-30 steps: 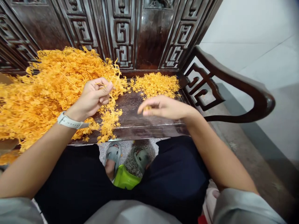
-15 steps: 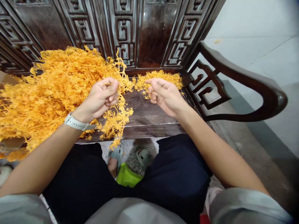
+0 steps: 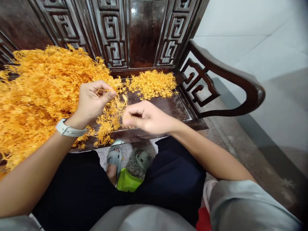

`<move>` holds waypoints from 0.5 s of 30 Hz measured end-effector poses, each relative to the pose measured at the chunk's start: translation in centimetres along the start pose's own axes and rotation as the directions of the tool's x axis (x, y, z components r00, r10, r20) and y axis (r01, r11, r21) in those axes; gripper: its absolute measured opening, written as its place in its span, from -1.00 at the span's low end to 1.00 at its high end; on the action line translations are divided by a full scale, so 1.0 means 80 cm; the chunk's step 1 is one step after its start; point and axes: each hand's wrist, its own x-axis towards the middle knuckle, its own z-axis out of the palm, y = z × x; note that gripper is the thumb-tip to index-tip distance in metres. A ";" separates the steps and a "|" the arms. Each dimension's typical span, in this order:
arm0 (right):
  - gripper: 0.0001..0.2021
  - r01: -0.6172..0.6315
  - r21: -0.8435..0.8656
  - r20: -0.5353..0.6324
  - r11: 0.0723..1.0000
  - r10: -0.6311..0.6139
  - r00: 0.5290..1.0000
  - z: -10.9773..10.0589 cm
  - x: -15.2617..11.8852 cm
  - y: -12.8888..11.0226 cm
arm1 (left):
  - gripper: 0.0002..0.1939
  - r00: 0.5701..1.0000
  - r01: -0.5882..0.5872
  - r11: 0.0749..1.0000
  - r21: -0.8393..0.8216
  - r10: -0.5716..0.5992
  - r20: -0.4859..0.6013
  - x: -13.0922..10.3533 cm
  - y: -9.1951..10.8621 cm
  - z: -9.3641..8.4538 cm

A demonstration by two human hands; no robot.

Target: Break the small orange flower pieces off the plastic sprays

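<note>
My left hand (image 3: 95,99) is closed, its thumb and forefinger pinching the thin stem of a yellow-orange artificial flower sprig (image 3: 115,110). The sprig hangs below the fingers in front of the bench seat. My right hand (image 3: 146,117) is closed too, slightly blurred, with its fingertips at the sprig's right side; whatever lies between those fingertips is hidden. A large heap of similar yellow-orange sprigs (image 3: 48,83) spreads over the left of the bench, behind and beside my left hand. A smaller pile of loose flower pieces (image 3: 154,84) lies beyond my right hand, near the backrest.
The dark wooden bench (image 3: 168,104) has a carved backrest (image 3: 146,35) and a curved armrest (image 3: 240,85) on the right. Below its front edge are grey clogs (image 3: 114,158) on my feet and a bright green plastic object (image 3: 128,181) between my legs.
My right hand has moved left and down to the hanging sprig, its extended forefinger now curled in. My left hand still pinches the stem. The whole view has shifted rightward.
</note>
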 end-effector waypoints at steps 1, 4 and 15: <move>-0.72 0.006 0.088 0.196 0.996 -0.023 0.980 0.009 -0.003 -0.010 | -0.42 0.995 0.064 0.997 -0.039 -0.067 -0.075 0.007 -0.008 -0.009; -0.77 -0.077 0.242 0.699 0.967 -0.119 0.705 0.021 -0.011 -0.032 | -0.30 0.919 0.295 0.924 -0.242 -0.344 -0.192 0.027 -0.027 -0.041; -0.84 -0.125 0.660 -0.471 0.741 0.538 0.699 -0.024 0.001 0.017 | -0.55 0.914 0.367 0.791 -0.489 -0.405 0.032 0.014 0.009 -0.021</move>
